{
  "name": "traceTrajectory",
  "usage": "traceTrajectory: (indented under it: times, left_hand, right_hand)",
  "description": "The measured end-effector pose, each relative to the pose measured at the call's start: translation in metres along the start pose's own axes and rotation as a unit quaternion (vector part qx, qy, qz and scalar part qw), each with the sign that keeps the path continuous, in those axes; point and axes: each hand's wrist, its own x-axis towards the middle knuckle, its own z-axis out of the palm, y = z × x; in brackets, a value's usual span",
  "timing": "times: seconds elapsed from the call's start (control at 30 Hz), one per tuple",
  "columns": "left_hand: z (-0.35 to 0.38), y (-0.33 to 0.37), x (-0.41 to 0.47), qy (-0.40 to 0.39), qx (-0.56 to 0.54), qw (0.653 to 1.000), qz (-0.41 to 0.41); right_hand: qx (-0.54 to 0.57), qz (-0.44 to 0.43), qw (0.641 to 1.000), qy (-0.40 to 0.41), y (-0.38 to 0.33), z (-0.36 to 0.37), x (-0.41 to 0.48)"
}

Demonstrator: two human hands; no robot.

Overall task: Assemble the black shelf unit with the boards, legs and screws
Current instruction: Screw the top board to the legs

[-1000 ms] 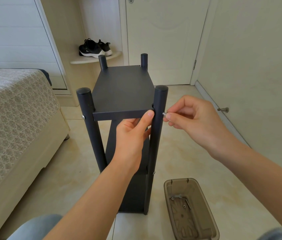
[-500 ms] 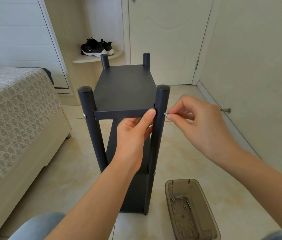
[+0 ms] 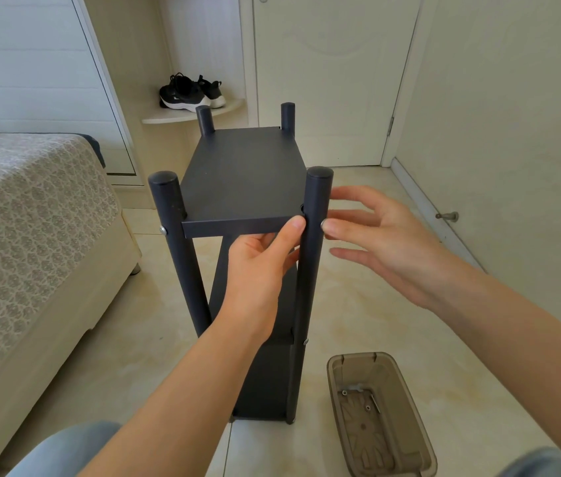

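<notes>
No text, label, brand or number is legible. Black sneakers [image 3: 189, 92], at 11 o'clock, bear a white side mark too small to read; the door [image 3: 320, 80] emblem, at 12 o'clock, is cut off.

Four legs [image 3: 310, 270], one top board [image 3: 243, 177]; how many lower boards, I cannot tell. Three screws [image 3: 163, 230] show in the near legs and two in the one tray [image 3: 420, 438], lower right. Two hands [image 3: 255, 273], two shoes [image 3: 182, 94], one bed [image 3: 31, 208], one door [image 3: 327, 63].
</notes>
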Motion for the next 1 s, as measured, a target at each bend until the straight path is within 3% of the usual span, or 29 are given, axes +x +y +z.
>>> traceTrajectory:
  times: [0.1, 0.2, 0.3, 0.37, 0.43, 0.5, 0.7, 1.0]
  left_hand:
    - [-0.004, 0.005, -0.002, -0.007, 0.043, 0.999, -0.015]
    - [-0.008, 0.002, -0.008, 0.034, 0.232, 0.971, 0.044]
    - [-0.015, 0.001, -0.021, 0.086, 0.426, 0.871, 0.23]
    - [-0.02, 0.007, -0.022, 0.114, 0.475, 0.794, 0.361]
    - [-0.022, 0.014, -0.017, 0.137, 0.477, 0.747, 0.442]
    - [-0.02, 0.02, -0.013, 0.139, 0.494, 0.718, 0.47]
    - [-0.02, 0.027, 0.0, 0.1, 0.573, 0.721, 0.376]
    - [-0.024, 0.032, 0.006, 0.068, 0.579, 0.728, 0.36]
  right_hand:
    - [0.076, 0.017, 0.992, -0.101, 0.002, -0.005, 0.007]
    - [0.093, 0.013, 0.99, -0.11, 0.002, -0.005, 0.013]
    - [0.084, 0.028, 0.99, -0.11, 0.001, -0.004, 0.016]
    - [0.085, 0.035, 0.988, -0.124, 0.001, -0.005, 0.017]
    - [0.101, 0.044, 0.985, -0.134, 0.001, -0.004, 0.018]
    - [0.142, 0.064, 0.978, -0.138, 0.001, -0.002, 0.018]
    - [0.241, 0.116, 0.951, -0.158, 0.005, 0.002, 0.022]
    - [0.277, 0.141, 0.936, -0.167, 0.006, 0.004, 0.024]
